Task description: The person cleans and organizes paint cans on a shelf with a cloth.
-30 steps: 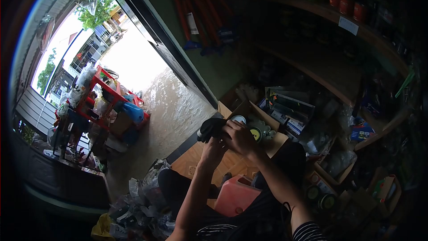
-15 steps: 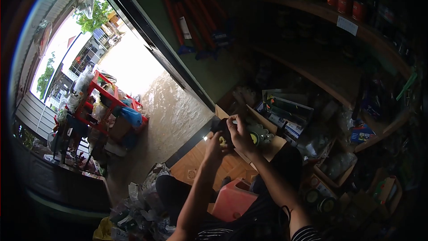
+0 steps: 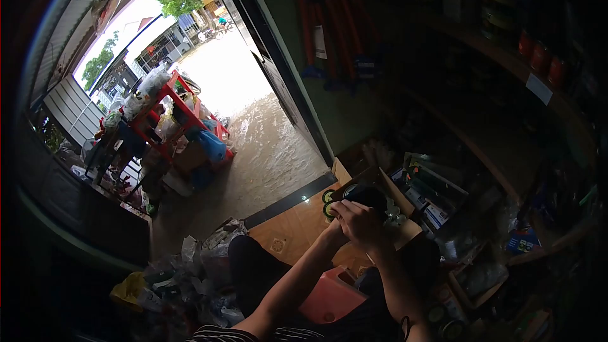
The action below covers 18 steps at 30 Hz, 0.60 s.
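Note:
My left hand (image 3: 337, 220) and my right hand (image 3: 363, 227) are together over an open cardboard box (image 3: 410, 230). Both have their fingers curled closed at the near edge of a black rounded object (image 3: 368, 197), which shows just beyond the knuckles. Its kind I cannot tell in this dim light. Green-ringed dark discs (image 3: 328, 197) show just left of my fingers. Clear, bulb-like pieces (image 3: 395, 216) lie in the box to the right of my right hand. A pink plastic stool (image 3: 329, 297) is below my forearms, between my legs.
Plastic-wrapped goods (image 3: 196, 278) are heaped at lower left, with a yellow bag (image 3: 128, 291). A box of packets (image 3: 434, 193) stands to the right, below shelves with red cans (image 3: 539, 58). Outside the doorway is a red rack (image 3: 171, 114) loaded with bags.
The view has shifted, so the scene sits further right. My hands, earlier apart with a black and yellow item between them, are now close together and lower, at the black rounded object.

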Available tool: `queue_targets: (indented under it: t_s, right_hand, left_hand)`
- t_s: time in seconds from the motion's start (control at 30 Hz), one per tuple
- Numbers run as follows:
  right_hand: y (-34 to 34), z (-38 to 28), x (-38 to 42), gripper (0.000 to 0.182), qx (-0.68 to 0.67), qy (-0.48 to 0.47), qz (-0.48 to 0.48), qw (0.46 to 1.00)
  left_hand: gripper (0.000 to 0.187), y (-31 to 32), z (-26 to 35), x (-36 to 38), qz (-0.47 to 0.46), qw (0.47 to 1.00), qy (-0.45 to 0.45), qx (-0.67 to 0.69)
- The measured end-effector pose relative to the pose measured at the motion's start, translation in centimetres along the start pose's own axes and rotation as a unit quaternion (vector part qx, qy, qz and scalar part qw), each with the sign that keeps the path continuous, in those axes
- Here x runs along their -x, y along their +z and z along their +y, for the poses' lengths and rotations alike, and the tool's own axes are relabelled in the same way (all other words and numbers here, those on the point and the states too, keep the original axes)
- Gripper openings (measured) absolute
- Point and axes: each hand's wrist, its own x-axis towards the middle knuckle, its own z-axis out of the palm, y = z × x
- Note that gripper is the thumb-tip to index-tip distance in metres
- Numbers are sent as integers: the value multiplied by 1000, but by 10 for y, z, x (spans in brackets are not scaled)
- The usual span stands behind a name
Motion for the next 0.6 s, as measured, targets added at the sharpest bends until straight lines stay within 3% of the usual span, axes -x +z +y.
queue_targets:
  t_s: [0.2,0.3,0.43,0.57,0.6]
  right_hand:
    - [4,-14,-2,14,-25,-44,-36,998]
    - [2,-14,-4,18,-90,-35,36,995]
    - [-8,-12,-9,22,-81,-28,72,994]
    - [-10,-15,-16,20,-43,-33,94,994]
    - [-9,-15,-19,19,-33,-26,102,994]
  left_hand:
    - [19,-8,18,-18,-23,993,56,-101]
    - [18,-22,41,-28,-52,962,132,-234]
    - [16,-39,74,-45,-36,839,274,-468]
    - [15,-1,107,-36,200,602,342,-692]
    - [8,11,123,-28,215,610,313,-696]
